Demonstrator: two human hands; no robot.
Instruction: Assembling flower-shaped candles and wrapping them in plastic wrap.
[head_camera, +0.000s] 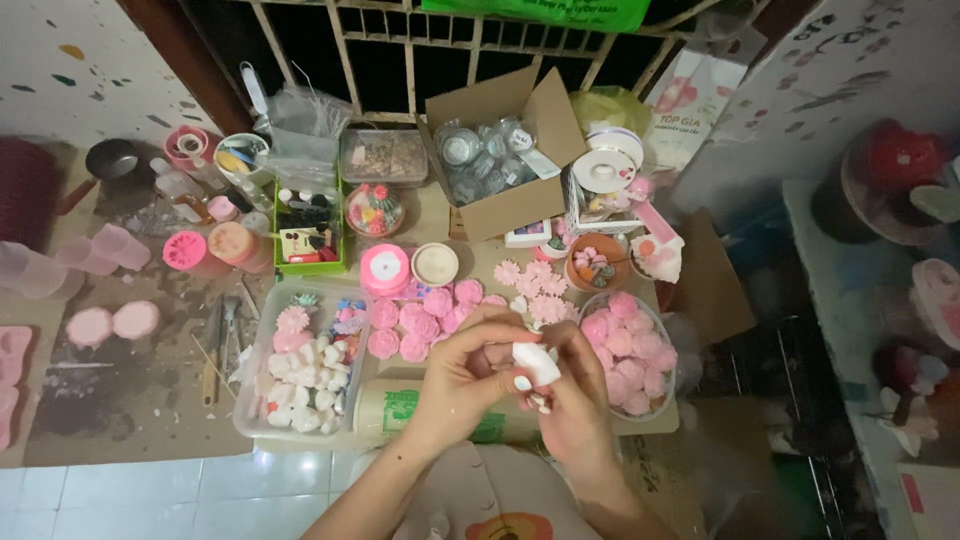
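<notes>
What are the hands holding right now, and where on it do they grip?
A small white piece, pinched between both hands: left hand on its left side, right hand on its right. Exact finger placement is hard to tell.

White piece (534, 362), pink flowers (420, 322) (pale pink), green organiser (310, 266).

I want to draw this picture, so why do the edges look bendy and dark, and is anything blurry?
In the head view, the wide lens curves the window bars and the walls at the edges; light falls brightest on the middle of the table, while the right side sinks into shadow; the hands, left and right, look slightly soft around the small white piece.
</notes>
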